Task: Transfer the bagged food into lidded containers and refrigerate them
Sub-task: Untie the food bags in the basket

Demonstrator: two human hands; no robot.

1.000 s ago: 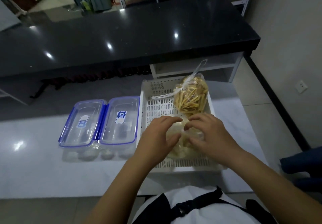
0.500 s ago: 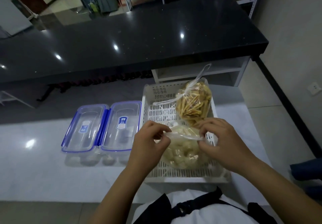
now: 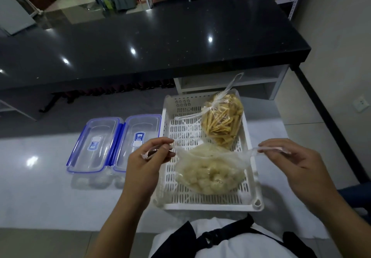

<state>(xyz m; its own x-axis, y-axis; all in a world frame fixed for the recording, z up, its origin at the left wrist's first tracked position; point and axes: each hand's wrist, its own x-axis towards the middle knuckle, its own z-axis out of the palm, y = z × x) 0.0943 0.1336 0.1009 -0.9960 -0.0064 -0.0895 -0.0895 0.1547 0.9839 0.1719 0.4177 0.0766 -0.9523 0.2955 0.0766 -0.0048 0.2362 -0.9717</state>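
A white slotted tray on the white counter holds two clear plastic bags. The near bag of pale food chunks lies at the tray's front. My left hand pinches its left handle and my right hand pinches its right handle, and the two handles are stretched wide apart. A tied bag of yellow sticks rests at the tray's back right. Left of the tray stand two clear containers with blue-rimmed lids, the left container and the right container, both with lids on.
A long black countertop runs across behind the white counter. A white shelf unit sits under its right end. A wall with a socket is on the right.
My hands have pulled apart, left going left and right going right, drawing the near bag's handles out and opening its knot. The camera has dropped closer to the tray.
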